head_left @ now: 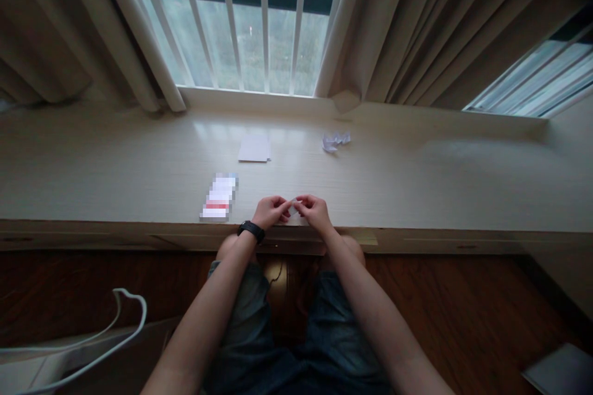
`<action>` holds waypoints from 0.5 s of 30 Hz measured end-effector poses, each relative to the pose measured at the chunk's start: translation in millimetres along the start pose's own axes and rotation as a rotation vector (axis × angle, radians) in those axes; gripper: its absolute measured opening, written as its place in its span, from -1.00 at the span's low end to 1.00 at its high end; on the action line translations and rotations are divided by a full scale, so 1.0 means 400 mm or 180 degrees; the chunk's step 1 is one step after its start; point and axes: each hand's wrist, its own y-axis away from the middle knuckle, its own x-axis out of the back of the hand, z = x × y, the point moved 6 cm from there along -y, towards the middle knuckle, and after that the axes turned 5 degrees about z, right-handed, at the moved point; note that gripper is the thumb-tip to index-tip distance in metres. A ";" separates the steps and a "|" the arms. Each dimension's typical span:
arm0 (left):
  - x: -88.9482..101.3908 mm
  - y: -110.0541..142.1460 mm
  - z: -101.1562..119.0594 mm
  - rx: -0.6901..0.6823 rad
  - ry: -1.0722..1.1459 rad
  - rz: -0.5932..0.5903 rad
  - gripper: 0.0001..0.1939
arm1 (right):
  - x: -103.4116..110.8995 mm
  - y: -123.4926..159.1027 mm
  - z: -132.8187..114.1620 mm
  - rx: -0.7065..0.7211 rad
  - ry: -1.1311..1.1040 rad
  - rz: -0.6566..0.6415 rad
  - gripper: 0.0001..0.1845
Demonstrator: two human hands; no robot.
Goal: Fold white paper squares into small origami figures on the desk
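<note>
My left hand (pixel 271 210) and my right hand (pixel 314 210) meet at the near edge of a pale window-side ledge (pixel 139 160). Both pinch a small white piece of paper (pixel 293 209) between their fingertips, fingers curled. A black watch (pixel 251 231) sits on my left wrist. A stack of white paper sheets (pixel 254 149) lies farther back on the ledge. Some small folded or crumpled white paper pieces (pixel 336 141) lie to the right of that stack. A blurred white and red card or packet (pixel 219 197) lies left of my left hand.
Beige curtains (pixel 417 24) hang at both sides of a barred window (pixel 245 18) behind the ledge. Below the ledge are my knees, a dark wooden floor (pixel 463 315), a white bag with handles (pixel 69 352) at lower left and a grey flat object (pixel 563 370) at lower right.
</note>
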 end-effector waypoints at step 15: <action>0.022 -0.010 0.004 -0.0790 -0.1010 0.0284 -0.71 | -0.012 -0.017 0.006 -0.0252 -0.0186 -0.0149 -0.66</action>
